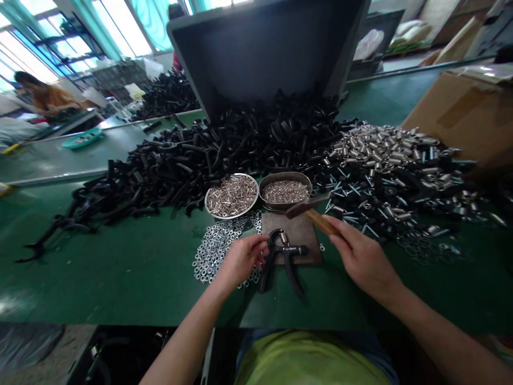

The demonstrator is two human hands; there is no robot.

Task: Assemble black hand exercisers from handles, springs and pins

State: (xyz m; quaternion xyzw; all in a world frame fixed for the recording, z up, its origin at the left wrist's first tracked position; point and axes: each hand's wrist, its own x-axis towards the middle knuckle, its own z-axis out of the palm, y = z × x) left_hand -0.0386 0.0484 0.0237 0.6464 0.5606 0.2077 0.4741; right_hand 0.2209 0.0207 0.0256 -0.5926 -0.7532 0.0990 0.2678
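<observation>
My left hand point(241, 258) pinches the left arm of a black hand-grip exerciser point(281, 258) that lies on a dark metal plate point(298, 229) on the green table. My right hand point(360, 254) is closed round the wooden handle of a hammer point(310, 209), whose head is raised just above the plate's far edge. A patch of small silver nuts point(214, 248) lies under and left of my left hand.
Two metal dishes hold small silver parts: a round one point(231, 196) and an oval one point(285, 191). Behind them a big heap of black handles point(224, 149), a grey bin point(268, 48), springs and bolts point(385, 155), a cardboard box point(465, 112). A person point(48, 99) sits far left.
</observation>
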